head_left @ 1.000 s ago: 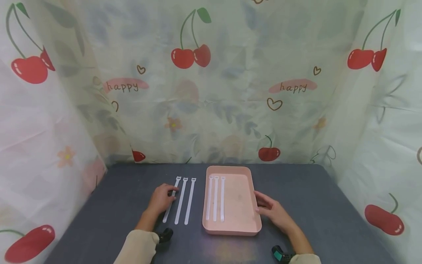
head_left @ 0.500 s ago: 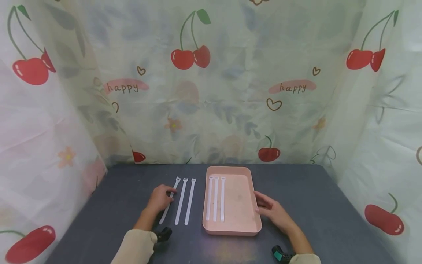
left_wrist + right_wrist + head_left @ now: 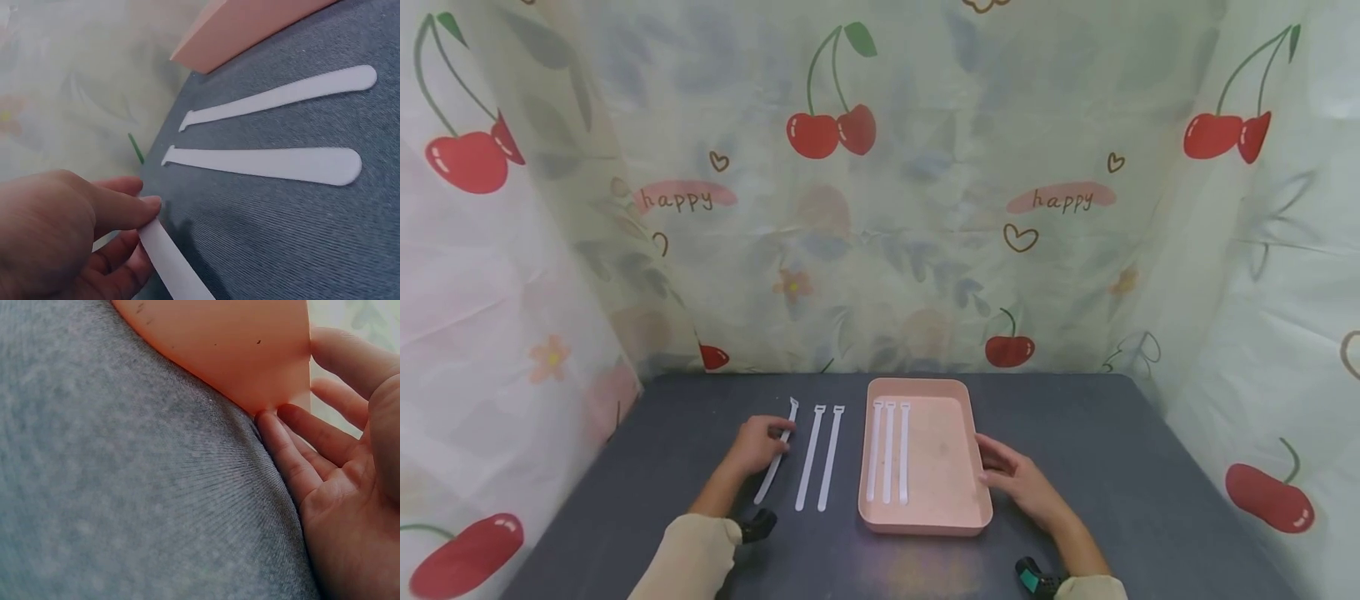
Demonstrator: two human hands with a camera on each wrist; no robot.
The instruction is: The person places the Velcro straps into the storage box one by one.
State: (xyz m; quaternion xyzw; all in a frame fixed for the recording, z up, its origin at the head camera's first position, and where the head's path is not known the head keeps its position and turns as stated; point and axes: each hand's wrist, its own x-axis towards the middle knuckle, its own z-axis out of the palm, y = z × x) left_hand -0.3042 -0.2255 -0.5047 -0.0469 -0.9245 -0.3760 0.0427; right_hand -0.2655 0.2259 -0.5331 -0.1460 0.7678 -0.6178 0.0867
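Observation:
Thumb and fingers of my left hand (image 3: 760,443) pinch a white cable tie (image 3: 767,483), a flat strap with a slotted head. It slants, and in the left wrist view the held cable tie (image 3: 178,269) casts a shadow on the cloth. To its right lie two more, a middle cable tie (image 3: 808,462) and a right cable tie (image 3: 831,462), side by side on the table. My right hand (image 3: 1022,483) rests its fingertips against the right side of a pink tray (image 3: 951,475); in the right wrist view those fingers (image 3: 290,456) are extended against the tray wall (image 3: 219,350).
Inside the tray, along its left side, lie three white cable ties (image 3: 888,458) in a row. Dark grey cloth covers the table (image 3: 1075,433). A cherry-printed curtain (image 3: 917,275) encloses the back and both sides.
My left hand has drawn the held cable tie leftward, away from the other two, and its slant has grown. The right hand keeps its place at the tray.

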